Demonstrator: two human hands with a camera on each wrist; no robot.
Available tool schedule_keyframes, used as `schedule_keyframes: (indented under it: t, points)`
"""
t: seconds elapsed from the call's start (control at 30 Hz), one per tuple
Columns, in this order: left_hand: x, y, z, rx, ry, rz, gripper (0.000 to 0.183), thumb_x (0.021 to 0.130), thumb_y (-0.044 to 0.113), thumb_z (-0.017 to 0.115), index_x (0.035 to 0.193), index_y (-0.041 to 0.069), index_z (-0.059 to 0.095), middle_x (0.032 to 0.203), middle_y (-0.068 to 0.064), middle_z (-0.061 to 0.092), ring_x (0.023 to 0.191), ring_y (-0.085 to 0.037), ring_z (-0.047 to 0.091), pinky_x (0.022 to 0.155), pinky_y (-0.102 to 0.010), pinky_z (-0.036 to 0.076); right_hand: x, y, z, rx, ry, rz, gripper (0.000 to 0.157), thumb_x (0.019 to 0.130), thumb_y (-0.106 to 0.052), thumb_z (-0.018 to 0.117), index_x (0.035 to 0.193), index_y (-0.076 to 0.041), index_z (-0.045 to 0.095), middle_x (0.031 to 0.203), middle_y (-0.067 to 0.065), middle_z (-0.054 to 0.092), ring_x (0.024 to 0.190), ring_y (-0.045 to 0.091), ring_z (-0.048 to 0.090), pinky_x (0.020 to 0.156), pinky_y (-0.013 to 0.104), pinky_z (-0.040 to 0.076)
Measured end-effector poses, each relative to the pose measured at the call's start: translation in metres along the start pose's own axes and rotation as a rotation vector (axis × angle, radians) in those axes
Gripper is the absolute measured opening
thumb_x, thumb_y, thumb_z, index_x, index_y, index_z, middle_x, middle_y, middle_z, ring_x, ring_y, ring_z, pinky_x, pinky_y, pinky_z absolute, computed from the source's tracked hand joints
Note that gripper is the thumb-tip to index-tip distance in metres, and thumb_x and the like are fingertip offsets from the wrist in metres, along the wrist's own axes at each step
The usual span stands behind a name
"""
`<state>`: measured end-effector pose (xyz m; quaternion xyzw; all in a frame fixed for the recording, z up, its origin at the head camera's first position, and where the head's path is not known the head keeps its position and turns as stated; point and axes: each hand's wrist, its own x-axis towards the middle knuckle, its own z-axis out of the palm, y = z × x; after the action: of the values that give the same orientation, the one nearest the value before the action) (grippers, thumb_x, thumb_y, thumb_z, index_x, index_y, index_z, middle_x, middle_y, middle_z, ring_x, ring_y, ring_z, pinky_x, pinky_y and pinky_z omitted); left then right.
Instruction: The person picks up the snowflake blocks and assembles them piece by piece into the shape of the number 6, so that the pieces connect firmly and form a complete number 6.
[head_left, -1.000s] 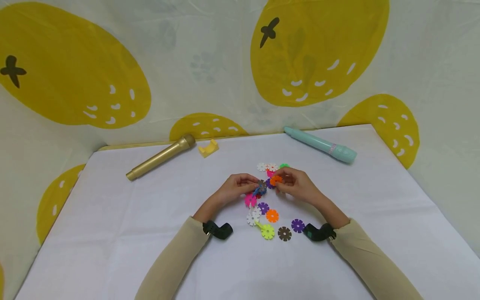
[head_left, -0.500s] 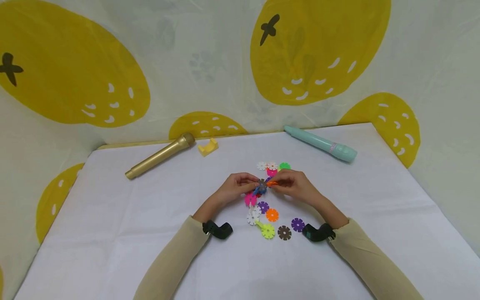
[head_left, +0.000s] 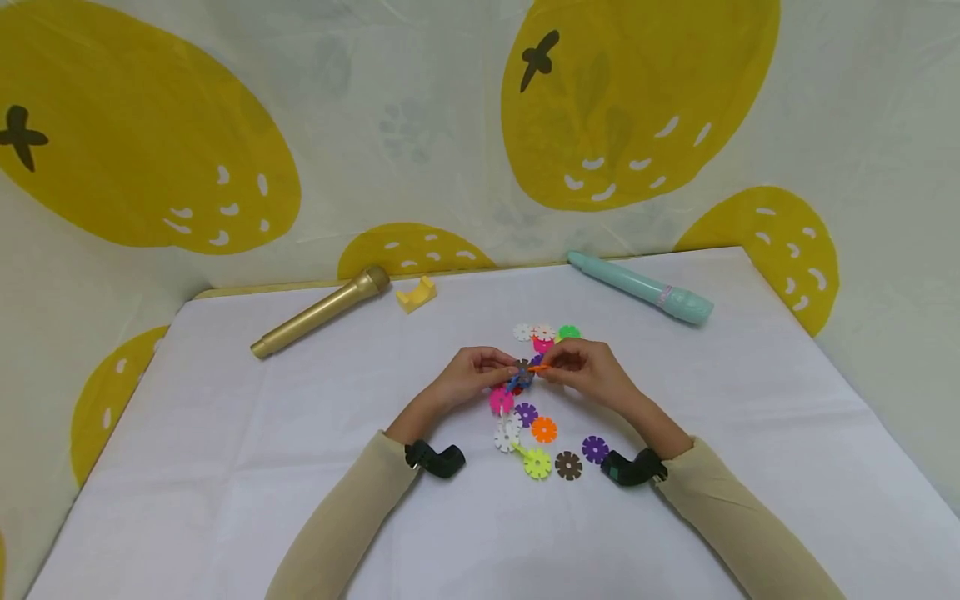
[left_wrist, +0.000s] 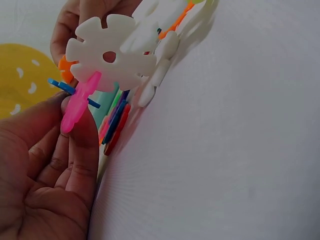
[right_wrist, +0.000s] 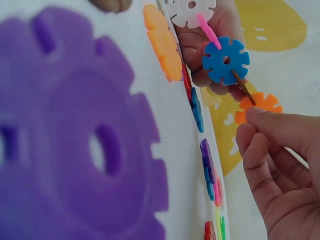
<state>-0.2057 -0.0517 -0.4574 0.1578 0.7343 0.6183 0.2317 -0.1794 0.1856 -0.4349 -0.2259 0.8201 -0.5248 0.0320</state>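
Observation:
Plastic notched discs are linked in a chain between the hands. My left hand pinches the chain at a brown notched disc, beside a blue notched disc. Between thumb and fingers, my right hand holds an orange notched disc, its edge meeting the brown one. From the blue disc the chain runs toward me through a pink disc, white discs and a yellow disc. The left fingertips are partly hidden behind the pieces.
Loose discs lie near the hands: purple, orange, brown and another purple one. Several more, including a green disc, lie behind. Farther back are a gold microphone, a yellow holder and a mint microphone.
My right hand has turned the orange disc from face-on to edge-on and moved it left against the brown disc. My left hand has stayed in place.

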Motion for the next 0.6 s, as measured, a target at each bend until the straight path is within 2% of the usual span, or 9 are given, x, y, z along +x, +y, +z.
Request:
schedule_keyframes:
  t: [0.23, 0.4, 0.5, 0.6]
  points:
    - [0.001, 0.0, 0.0, -0.026, 0.013, -0.017, 0.027, 0.094, 0.013, 0.066, 0.114, -0.004, 0.066, 0.091, -0.004, 0.072, 0.076, -0.008, 0.062, 0.07, -0.02, 0.049, 0.001, 0.0, 0.0, 0.012, 0.005, 0.009, 0.017, 0.084, 0.0, 0.074, 0.1, 0.004, 0.067, 0.094, 0.016, 0.066, 0.08, 0.017, 0.062, 0.072, 0.019, 0.053]
    - [0.0, 0.001, -0.001, -0.042, 0.028, -0.014, 0.026, 0.094, 0.012, 0.064, 0.114, -0.005, 0.065, 0.088, 0.0, 0.07, 0.075, -0.008, 0.06, 0.07, -0.02, 0.049, 0.001, -0.001, -0.004, -0.021, -0.009, 0.061, 0.026, 0.084, 0.002, 0.073, 0.108, 0.005, 0.063, 0.102, 0.018, 0.065, 0.084, 0.023, 0.064, 0.073, 0.018, 0.053]
    - [-0.001, 0.001, -0.001, -0.054, 0.038, -0.002, 0.027, 0.095, 0.012, 0.063, 0.115, -0.005, 0.064, 0.092, -0.001, 0.07, 0.078, -0.008, 0.061, 0.073, -0.021, 0.05, 0.001, -0.001, -0.008, -0.053, -0.06, 0.109, 0.023, 0.084, 0.0, 0.074, 0.103, 0.003, 0.062, 0.096, 0.015, 0.064, 0.079, 0.022, 0.06, 0.069, 0.018, 0.051]
    - [-0.001, 0.001, 0.0, -0.059, 0.056, 0.015, 0.026, 0.095, 0.011, 0.062, 0.116, -0.005, 0.061, 0.096, -0.004, 0.068, 0.081, -0.008, 0.061, 0.076, -0.021, 0.05, 0.001, 0.0, -0.012, -0.084, -0.161, 0.133, 0.017, 0.085, -0.004, 0.074, 0.096, 0.0, 0.063, 0.088, 0.008, 0.062, 0.076, 0.019, 0.055, 0.066, 0.019, 0.049]
